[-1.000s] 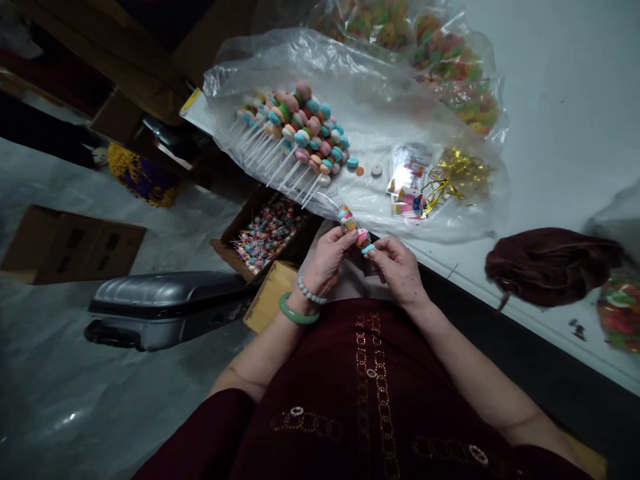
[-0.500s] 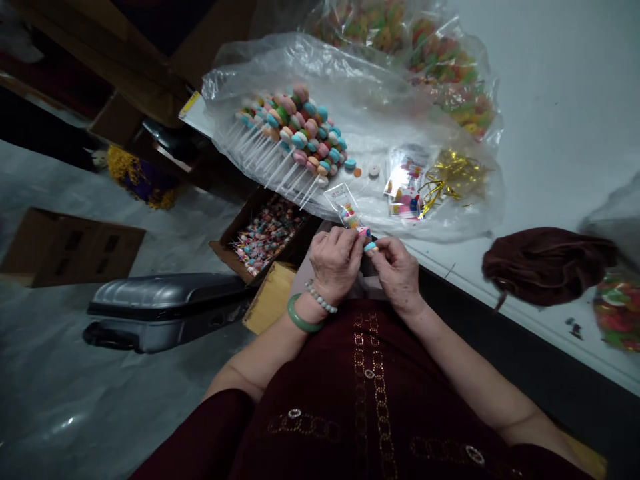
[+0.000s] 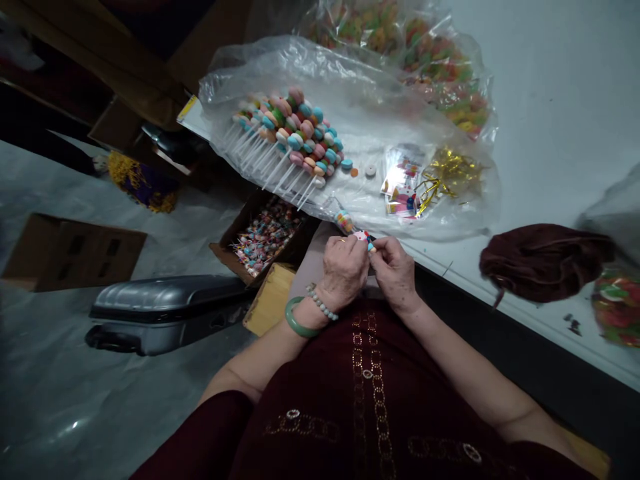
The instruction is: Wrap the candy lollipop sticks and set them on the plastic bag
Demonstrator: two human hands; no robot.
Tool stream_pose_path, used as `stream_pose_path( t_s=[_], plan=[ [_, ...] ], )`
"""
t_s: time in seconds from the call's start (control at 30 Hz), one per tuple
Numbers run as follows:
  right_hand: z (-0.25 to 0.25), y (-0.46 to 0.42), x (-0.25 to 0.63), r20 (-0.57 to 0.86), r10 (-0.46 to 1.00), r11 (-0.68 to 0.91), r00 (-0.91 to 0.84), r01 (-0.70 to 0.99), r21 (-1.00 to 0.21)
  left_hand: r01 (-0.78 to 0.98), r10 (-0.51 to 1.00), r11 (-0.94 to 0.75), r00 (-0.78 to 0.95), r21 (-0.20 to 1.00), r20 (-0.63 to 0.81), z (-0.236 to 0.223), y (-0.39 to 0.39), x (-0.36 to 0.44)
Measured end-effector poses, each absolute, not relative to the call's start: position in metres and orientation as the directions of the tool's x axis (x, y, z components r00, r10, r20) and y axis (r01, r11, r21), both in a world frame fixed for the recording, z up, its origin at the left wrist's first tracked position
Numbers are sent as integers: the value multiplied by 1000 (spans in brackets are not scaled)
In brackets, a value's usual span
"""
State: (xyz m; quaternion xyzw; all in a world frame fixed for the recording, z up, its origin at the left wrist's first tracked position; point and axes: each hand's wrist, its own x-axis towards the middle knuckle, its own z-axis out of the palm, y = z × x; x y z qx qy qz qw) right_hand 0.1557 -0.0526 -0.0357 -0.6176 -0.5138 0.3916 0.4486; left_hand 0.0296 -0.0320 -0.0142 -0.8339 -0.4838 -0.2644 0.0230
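My left hand (image 3: 345, 270) is closed, its fingers pinching a small clear printed wrapper (image 3: 361, 236). A colourful candy piece (image 3: 343, 220) shows at the wrapper's far end, past my knuckles. Close against it, my right hand (image 3: 394, 270) pinches a small blue-and-orange candy (image 3: 371, 247) at the wrapper's near end. Fingers partly hide both. Beyond my hands, a heap of candy skewers (image 3: 305, 133) on white sticks lies on a clear plastic sheet (image 3: 360, 100). Loose pieces, including a blue candy (image 3: 347, 164) and a white disc (image 3: 371, 171), lie beside them.
Printed wrappers (image 3: 400, 180) and gold twist ties (image 3: 447, 173) lie on the sheet. Bags of gummies (image 3: 445, 73) stand behind. A brown cloth (image 3: 545, 262) rests at the right. Below left are a box of wrapped sweets (image 3: 265, 233) and a grey suitcase (image 3: 165, 307).
My left hand has moved slightly right, closer to my right hand. The blue-and-orange candy now sits against the wrapper's end, and the wrapper's far end looks bunched rather than flat.
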Motion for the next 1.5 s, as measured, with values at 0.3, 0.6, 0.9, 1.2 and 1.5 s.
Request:
stream_pose_path(
  t_s=[0.3, 0.6, 0.9, 1.2, 1.5],
  plan=[
    [-33, -40, 159, -445, 895, -400, 40, -372, -838, 128, 999, 19, -49, 992, -12, -27, -29, 21],
    [-34, -40, 156, -459, 886, -446, -62, -386, -808, -589, 859, 476, 150, 653, -490, -18, -9, 27],
    [-36, -38, 151, -534, 846, -511, -6, -296, -807, -545, 889, 428, 113, 720, -443, -21, -19, 37],
    [-46, -40, 150, -305, 926, -305, 224, -35, -952, -562, 872, 438, 75, 702, -484, -31, -20, 46],
    [-52, -50, 157, 202, 977, 133, 63, 557, -819, -597, 844, 454, 51, 662, -534, -27, -15, 37]
  ],
)
